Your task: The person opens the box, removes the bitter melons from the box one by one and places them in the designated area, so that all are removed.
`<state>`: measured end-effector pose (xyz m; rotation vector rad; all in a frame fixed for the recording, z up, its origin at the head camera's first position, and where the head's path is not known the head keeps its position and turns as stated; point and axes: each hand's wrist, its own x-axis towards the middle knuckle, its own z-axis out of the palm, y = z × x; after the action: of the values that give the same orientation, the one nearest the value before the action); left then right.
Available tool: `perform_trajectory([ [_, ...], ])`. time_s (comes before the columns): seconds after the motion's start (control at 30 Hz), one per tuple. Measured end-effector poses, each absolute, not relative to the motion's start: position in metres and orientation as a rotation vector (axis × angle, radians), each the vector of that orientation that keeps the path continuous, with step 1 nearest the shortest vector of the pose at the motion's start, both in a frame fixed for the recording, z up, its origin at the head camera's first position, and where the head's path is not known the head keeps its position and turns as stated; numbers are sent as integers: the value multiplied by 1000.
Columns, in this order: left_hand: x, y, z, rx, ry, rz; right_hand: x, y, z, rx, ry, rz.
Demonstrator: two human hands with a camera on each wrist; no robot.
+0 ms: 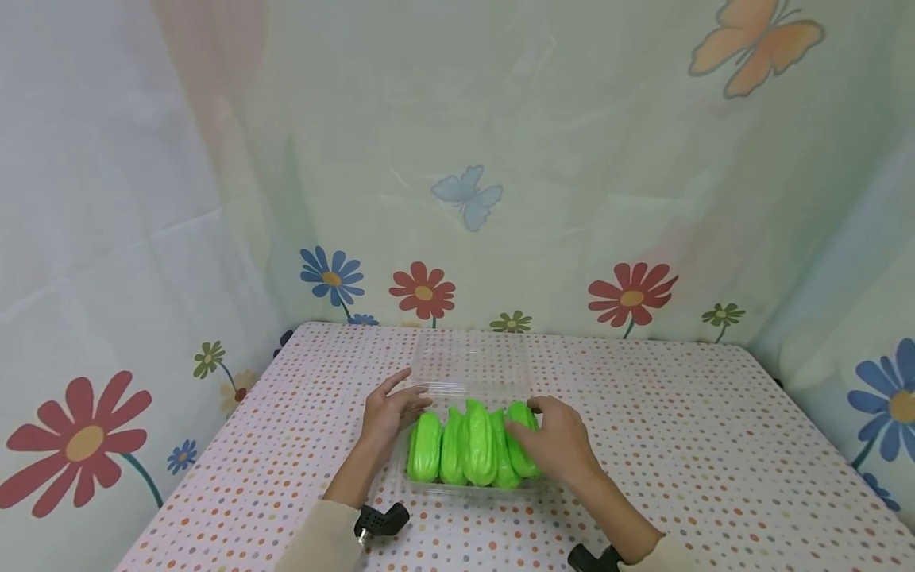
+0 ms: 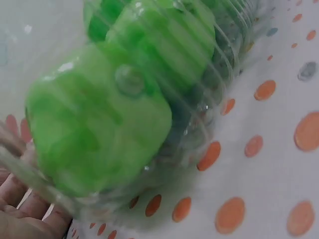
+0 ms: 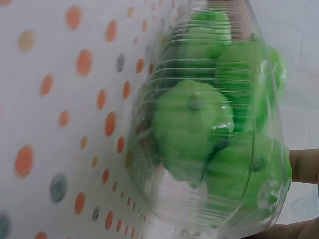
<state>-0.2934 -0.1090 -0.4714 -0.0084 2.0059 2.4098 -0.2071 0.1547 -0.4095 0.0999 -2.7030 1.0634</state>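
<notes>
Several bright green, long, ribbed fake vegetables lie side by side in a clear plastic box, whose hinged lid is folded back behind it. My right hand pinches the rightmost green vegetable, thumb on its front and fingers behind its top. At the box's left back corner my left hand stays with loosely extended fingers, just outside the wall. In the left wrist view, fingers show beside the clear wall, close to a green vegetable. The right wrist view shows stacked green vegetables through the ridged side.
The table carries a white cloth with coloured dots. Fabric walls with printed flowers and butterflies stand behind it and at both sides. Black wrist devices sit by both sleeves.
</notes>
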Motion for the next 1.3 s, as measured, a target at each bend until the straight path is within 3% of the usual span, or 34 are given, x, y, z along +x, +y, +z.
perform_trajectory([
  [0.73,-292,-109,-473,-61,2047,2458,-213,133,-416,-154,-2624,1266],
  [1.07,-298,-111,-472,-4,2038,2449,-217,144,-407,30,-2746,1137],
  [1.3,-305,-108,-475,33,2068,2426,-222,149,-402,8,-2837,1093],
])
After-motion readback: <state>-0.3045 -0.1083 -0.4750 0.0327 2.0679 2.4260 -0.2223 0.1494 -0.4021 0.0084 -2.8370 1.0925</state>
